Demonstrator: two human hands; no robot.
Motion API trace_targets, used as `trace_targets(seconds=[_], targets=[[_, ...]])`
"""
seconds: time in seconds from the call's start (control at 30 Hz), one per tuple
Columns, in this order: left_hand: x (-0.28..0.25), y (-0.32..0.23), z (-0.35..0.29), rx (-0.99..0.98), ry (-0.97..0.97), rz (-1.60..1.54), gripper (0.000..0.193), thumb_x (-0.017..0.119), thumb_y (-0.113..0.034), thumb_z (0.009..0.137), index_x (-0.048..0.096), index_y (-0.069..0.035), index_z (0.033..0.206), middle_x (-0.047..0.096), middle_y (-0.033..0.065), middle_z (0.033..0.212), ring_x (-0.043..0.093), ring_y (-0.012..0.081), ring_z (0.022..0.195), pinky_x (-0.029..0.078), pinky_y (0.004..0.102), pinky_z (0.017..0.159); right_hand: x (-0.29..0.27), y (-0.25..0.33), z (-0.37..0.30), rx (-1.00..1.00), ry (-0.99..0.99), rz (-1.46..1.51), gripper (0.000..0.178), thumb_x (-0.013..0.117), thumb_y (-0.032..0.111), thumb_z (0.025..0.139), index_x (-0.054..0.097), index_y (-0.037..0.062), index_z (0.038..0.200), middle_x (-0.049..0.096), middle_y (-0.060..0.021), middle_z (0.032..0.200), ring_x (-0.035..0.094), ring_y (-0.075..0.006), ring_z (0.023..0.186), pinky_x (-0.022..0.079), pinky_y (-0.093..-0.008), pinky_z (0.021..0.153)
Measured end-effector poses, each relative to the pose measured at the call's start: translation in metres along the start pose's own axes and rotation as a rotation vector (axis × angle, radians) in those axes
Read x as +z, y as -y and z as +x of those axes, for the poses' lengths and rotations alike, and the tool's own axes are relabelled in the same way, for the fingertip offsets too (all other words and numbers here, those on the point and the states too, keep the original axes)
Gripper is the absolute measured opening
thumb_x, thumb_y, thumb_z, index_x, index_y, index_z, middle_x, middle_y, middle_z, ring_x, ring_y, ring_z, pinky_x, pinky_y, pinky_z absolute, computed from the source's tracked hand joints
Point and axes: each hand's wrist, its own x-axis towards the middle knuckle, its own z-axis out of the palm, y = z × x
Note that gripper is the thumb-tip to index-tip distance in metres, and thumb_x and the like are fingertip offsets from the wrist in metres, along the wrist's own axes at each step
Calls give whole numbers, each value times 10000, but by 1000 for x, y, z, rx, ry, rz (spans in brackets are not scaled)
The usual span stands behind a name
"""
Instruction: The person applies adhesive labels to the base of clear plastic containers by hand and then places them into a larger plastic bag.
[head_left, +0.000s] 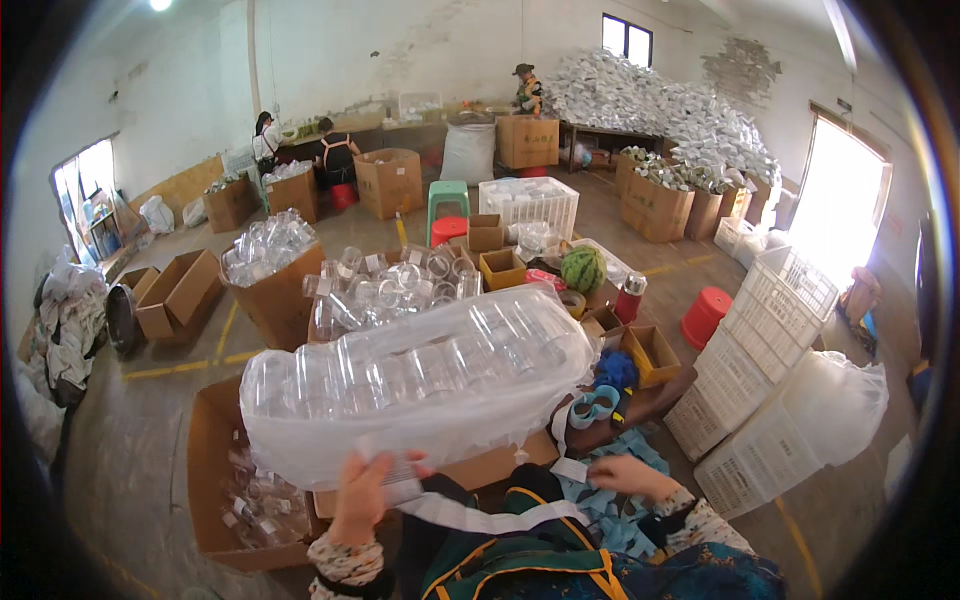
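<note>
Two hands: left grip (362, 492) pinching bag of clear cups (420, 375) overhead; right grip (630, 474) spread on blue strips (610, 510).

Concrete floor (150, 420) with yellow lines, and the goods standing on it.

Cartons of clear cups (272, 270) stand left of centre, an open empty carton (175, 292) further left. White crates (770, 330) are stacked at right beside a red stool (705, 315). A green stool (448, 200) and a white sack (468, 152) stand toward the back wall, where more brown cartons (655, 208) line up below a heap of white packets.
</note>
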Motion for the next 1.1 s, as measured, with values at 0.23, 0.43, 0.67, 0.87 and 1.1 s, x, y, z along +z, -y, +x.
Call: trace_targets(seconds=[0.23,0.43,0.67,0.87,1.1], targets=[[37,34,49,-55,297,211,293,390,-116,963,434,35,1210,622,179,1050,651,272,872,551,383,737,-53,205,113,-336,-169,642,473,571,85,863,413,31,1305,565,-53,1015,555,-124,879,459,-256,785],[28,20,31,-118,319,98,318,454,-97,944,418,22,1237,621,143,1063,637,239,952,520,365,824,-36,245,154,-419,-101,538,423,623,39,821,505,55,1226,514,-14,933,506,-65,784,441,-213,716],[3,36,12,-75,149,-21,212,529,-82,916,540,28,1097,617,42,1009,583,97,851,472,253,787,-33,250,193,-576,-402,282,335,644,42,765,573,66,1092,569,-78,942,558,-219,854,453,-316,748],[-3,31,7,131,84,468,109,563,-87,890,529,5,937,548,25,723,449,68,649,390,245,578,-39,278,151,-771,-195,-324,317,712,179,711,615,94,1000,563,-86,934,548,-292,895,436,-391,787],[18,17,5,313,172,761,137,582,-90,870,477,-4,857,395,112,593,350,138,531,339,292,492,-51,262,146,-684,38,-323,165,654,233,781,597,91,845,541,-81,821,587,-295,716,487,-403,612]])
